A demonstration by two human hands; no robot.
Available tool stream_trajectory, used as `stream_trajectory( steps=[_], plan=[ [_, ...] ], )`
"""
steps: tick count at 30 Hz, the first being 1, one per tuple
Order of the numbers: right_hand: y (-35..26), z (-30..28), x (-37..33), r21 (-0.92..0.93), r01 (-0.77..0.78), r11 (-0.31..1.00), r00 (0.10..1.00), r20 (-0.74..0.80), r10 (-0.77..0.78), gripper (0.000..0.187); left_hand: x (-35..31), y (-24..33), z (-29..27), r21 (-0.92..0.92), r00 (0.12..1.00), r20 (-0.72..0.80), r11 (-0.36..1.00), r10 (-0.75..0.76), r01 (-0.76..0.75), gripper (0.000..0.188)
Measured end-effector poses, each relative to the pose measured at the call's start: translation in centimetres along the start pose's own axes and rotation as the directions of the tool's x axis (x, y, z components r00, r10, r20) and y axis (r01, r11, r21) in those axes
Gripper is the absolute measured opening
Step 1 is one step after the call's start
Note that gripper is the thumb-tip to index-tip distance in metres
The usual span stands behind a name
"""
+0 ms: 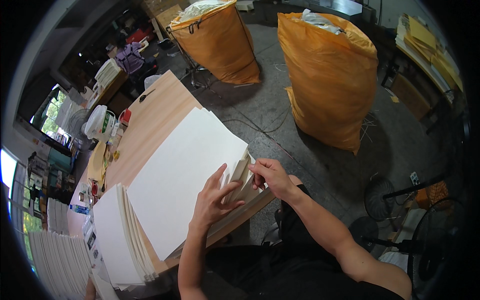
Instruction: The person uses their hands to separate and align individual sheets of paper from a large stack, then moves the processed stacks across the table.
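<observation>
A large white sheet (185, 160) lies on top of a pile near the front edge of the wooden table. At its right end, folded white flaps (241, 170) stand up in layers. My left hand (212, 200) rests against these flaps with its fingers spread, palm turned partly toward them. On the far side of the flaps, my right hand (272, 176) is curled, thumb and forefinger pinched at the flap's edge. Its fingertips partly hide what they hold. Left of the sheet, a stack of folded white card (125, 235) sits at the table's near corner.
The wooden table (155, 115) carries scissors (146, 96), a white bucket (100, 124) and tape rolls. Two big orange sacks (327, 80) stand on the floor beyond. Stacked white sheets (57, 265) fill the lower left; fans (380, 197) stand at right. A person (131, 57) sits far left.
</observation>
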State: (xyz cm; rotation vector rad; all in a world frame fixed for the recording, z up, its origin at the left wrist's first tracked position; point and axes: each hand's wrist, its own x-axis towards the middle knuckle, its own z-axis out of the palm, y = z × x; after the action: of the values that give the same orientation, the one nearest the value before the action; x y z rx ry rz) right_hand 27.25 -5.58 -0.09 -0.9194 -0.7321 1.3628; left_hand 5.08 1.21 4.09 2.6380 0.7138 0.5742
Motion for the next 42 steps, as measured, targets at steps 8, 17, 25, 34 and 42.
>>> stream_trajectory(
  steps=[8,17,25,34,42],
  plan=[
    [0.8,-0.4,-0.3,-0.127,0.090,0.988,0.995,-0.026,-0.094,0.033,0.4,-0.3,-0.2,-0.029,1.000,0.006,0.999,0.018,-0.017,0.046],
    [0.0,-0.1,0.0,0.014,0.018,1.000,1.000,0.001,-0.018,0.031,0.3,0.5,-0.4,0.014,0.999,-0.002,0.999,0.036,-0.036,0.047],
    [0.2,-0.3,-1.5,-0.552,0.245,0.797,0.911,-0.151,-0.384,0.027,0.4,0.2,-0.2,-0.062,1.000,-0.012,0.998,0.002,-0.003,0.053],
    [3.3,-0.5,-3.8,-0.847,0.526,0.074,0.847,0.514,-0.136,0.043,0.2,0.9,0.8,0.197,0.983,0.134,0.969,0.124,-0.149,0.069],
    [3.2,-0.5,-3.8,-0.908,0.399,0.129,0.916,0.402,-0.007,0.041,-1.0,0.3,2.7,0.199,0.994,0.018,0.974,0.104,-0.105,0.081]
  ],
)
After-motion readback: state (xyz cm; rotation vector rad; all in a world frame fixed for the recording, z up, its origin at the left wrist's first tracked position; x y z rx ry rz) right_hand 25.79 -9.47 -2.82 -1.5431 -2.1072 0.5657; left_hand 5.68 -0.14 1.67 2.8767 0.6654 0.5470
